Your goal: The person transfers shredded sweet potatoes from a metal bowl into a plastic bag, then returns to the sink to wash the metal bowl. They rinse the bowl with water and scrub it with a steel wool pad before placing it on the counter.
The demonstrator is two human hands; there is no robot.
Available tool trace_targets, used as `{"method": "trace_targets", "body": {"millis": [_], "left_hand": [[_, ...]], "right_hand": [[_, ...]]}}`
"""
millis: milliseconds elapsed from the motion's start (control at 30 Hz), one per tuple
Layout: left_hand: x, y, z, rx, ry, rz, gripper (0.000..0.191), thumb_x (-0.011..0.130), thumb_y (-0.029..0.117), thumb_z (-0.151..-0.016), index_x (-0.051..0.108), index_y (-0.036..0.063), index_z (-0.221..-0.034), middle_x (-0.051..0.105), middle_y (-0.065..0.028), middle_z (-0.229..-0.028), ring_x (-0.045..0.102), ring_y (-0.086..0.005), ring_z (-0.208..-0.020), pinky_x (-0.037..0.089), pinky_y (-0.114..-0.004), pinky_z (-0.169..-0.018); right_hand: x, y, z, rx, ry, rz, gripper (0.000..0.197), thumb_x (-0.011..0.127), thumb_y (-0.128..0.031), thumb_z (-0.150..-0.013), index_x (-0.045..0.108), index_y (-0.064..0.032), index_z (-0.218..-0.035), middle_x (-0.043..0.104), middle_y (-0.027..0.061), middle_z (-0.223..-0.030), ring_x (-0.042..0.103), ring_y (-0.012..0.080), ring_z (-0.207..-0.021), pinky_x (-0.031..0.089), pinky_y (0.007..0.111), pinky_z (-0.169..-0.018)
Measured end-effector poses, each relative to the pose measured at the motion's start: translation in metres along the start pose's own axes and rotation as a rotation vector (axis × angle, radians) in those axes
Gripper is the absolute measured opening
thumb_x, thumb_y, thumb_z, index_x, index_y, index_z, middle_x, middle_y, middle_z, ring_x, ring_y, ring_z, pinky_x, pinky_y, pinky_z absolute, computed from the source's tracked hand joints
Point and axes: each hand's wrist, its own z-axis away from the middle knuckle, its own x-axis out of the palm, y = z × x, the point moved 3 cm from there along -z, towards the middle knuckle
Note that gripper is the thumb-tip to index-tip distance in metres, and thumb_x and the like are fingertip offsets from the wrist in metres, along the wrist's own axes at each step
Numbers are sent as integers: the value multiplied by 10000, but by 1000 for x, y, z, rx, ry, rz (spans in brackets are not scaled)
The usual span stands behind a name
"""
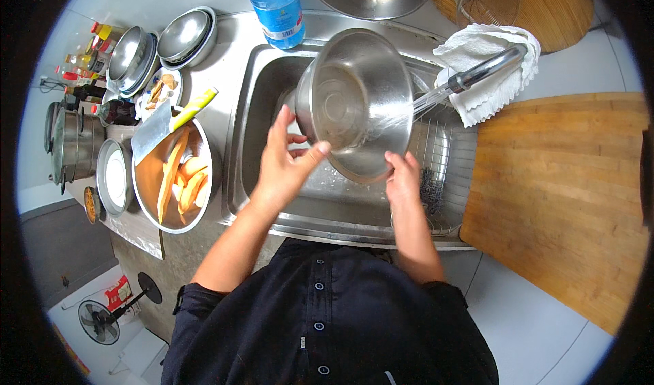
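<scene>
A stainless steel bowl (pixel 386 68) is tilted over the sink (pixel 255 129), some water lying in its bottom. My right hand (pixel 403 178) grips its lower right rim, thumb on the inner side. At the bowl's lower left side, my left hand (pixel 283 157) has its fingers spread. The left thumb tip overlaps the rim; whether it presses on it I cannot tell. From the chrome faucet (pixel 488 68), a stream of water (pixel 403 114) runs into the bowl.
A wire rack (pixel 439 139) sits in the sink's right part. Left, a cleaver (pixel 153 132) lies across a bowl of peeled orange pieces (pixel 176 175). A blue bottle (pixel 278 14) stands behind. A white cloth (pixel 490 104) hangs by the faucet; a wooden board (pixel 557 180) lies right.
</scene>
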Motion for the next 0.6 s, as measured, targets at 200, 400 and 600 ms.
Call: {"method": "trace_targets", "body": {"millis": [200, 400, 600], "left_hand": [[63, -67, 58, -221, -257, 290, 924, 740, 334, -778, 176, -22, -1418, 405, -213, -1350, 416, -305, -1238, 362, -385, -997], [73, -72, 48, -315, -125, 246, 345, 642, 240, -850, 585, -26, -1061, 630, -101, -987, 591, -186, -927, 479, -333, -786], [57, -83, 47, -486, 61, 562, 369, 484, 115, -874, 451, -60, -1197, 515, -144, -1178, 566, -257, -1023, 499, -411, -893]], "right_hand": [[29, 47, 51, 28, 5, -236, 170, 637, -40, -804, 552, -53, -950, 579, 30, -840, 557, 124, -702, 452, 237, -547], [39, 62, 66, 98, -61, -67, 164, 606, -151, -892, 540, -37, -988, 597, 47, -916, 563, 122, -782, 484, 276, -684], [24, 8, 52, 126, -392, 397, 192, 580, -191, -904, 567, -32, -1011, 626, 64, -891, 596, 131, -672, 504, 249, -525]]}}
